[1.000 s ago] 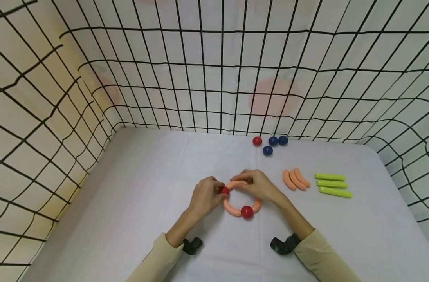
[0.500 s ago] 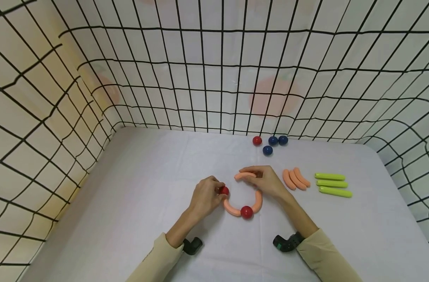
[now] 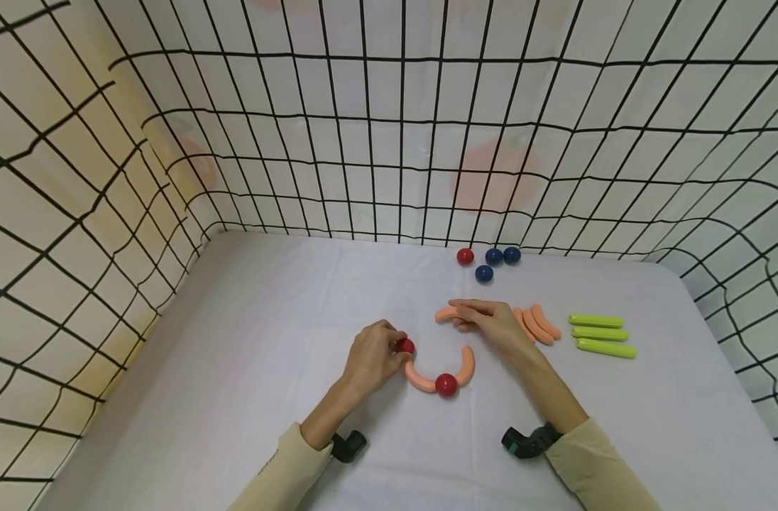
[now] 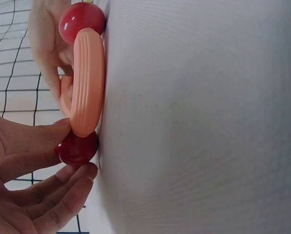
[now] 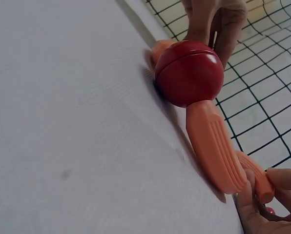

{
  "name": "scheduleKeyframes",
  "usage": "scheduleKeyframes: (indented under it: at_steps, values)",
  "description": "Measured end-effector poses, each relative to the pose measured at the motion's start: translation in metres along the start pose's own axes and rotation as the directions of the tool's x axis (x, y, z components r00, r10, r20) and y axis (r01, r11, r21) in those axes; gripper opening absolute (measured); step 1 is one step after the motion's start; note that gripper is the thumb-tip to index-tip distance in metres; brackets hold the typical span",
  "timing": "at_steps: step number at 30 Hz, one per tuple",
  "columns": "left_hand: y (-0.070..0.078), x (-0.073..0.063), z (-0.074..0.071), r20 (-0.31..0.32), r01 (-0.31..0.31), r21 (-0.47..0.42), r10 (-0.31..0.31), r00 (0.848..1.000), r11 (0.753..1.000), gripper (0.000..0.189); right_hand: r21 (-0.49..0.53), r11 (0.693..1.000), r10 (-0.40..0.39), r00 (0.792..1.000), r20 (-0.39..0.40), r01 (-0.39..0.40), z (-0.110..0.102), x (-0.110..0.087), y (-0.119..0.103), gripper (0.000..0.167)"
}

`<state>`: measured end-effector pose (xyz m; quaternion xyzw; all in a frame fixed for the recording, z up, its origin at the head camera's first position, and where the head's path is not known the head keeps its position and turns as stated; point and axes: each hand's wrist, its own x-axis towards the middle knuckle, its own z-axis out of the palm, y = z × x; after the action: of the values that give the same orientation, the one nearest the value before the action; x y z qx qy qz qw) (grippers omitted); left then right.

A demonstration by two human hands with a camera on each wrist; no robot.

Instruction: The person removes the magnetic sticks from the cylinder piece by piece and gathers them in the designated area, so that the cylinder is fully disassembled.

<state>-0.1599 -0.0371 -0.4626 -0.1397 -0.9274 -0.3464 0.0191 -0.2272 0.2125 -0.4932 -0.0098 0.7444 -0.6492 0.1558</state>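
My left hand [image 3: 371, 355] pinches a red ball [image 4: 79, 147] between thumb and fingers. Joined to that ball is a ribbed, curved orange stick [image 4: 88, 83], which runs to a second red ball [image 3: 446, 385] nearer me. Another curved orange stick [image 3: 467, 365] bends away from this second ball, its far end free. Together they form an open U on the white table. Behind it, my right hand [image 3: 494, 326] grips a separate curved orange stick [image 3: 446, 314] by its right part; the fingers hide that end.
Several curved orange sticks [image 3: 537, 325] lie just right of my right hand, partly covered by it. Beyond are several straight lime-green sticks [image 3: 600, 333]. At the back sit a red ball [image 3: 465, 257] and several blue balls [image 3: 494, 257]. Black wire mesh [image 3: 402, 149] walls the table's back and sides.
The right hand has pulled its curved orange stick off the ring, moving it back and to the right, leaving a U. My left hand stays on its red ball.
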Motion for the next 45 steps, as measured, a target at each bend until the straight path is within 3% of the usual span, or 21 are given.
scheduleKeyframes:
  at_steps: [9,13,16,19,25,32,36,42,45]
  values:
    - [-0.001,-0.001,0.001,-0.014,-0.016,0.004,0.016,1.000,1.000,0.028,0.074,0.995,0.071,0.995,-0.067,-0.066,-0.008,-0.015,-0.002,0.048]
    - [-0.001,-0.001,0.001,-0.013,-0.016,-0.005,0.016,1.000,1.000,0.029,-0.074,0.991,0.102,0.980,-0.170,-0.116,-0.015,-0.024,-0.004,0.054]
    - [-0.001,-0.001,0.001,-0.012,-0.015,-0.009,0.015,1.000,1.000,0.029,-0.209,0.973,0.045,0.973,-0.228,-0.095,-0.020,-0.032,-0.006,0.056]
    - [-0.001,-0.001,0.001,-0.012,-0.013,-0.014,0.013,1.000,1.000,0.030,-0.270,0.963,-0.048,0.961,-0.272,-0.028,-0.024,-0.039,-0.005,0.052]
    - [-0.001,-0.001,0.001,-0.005,-0.008,-0.013,0.008,1.000,1.000,0.031,-0.392,0.920,-0.164,0.908,-0.386,0.000,-0.024,-0.049,-0.002,0.033]
    - [-0.002,-0.001,0.001,-0.008,-0.015,-0.014,0.015,1.000,1.000,0.029,-0.464,0.884,-0.282,0.861,-0.424,0.061,-0.023,-0.055,0.003,0.022]
    - [-0.002,-0.001,0.001,-0.012,-0.018,-0.016,0.018,1.000,1.000,0.029,-0.528,0.844,-0.341,0.852,-0.396,0.093,-0.023,-0.058,0.005,0.021]
    - [-0.002,-0.001,0.002,-0.014,-0.019,-0.030,0.019,1.000,0.999,0.029,-0.622,0.781,-0.353,0.864,-0.358,0.061,-0.021,-0.059,0.007,0.023]
    - [-0.002,-0.001,0.002,-0.015,-0.023,-0.034,0.022,1.000,0.999,0.029,-0.673,0.739,-0.381,0.852,-0.359,0.047,-0.018,-0.059,0.007,0.024]
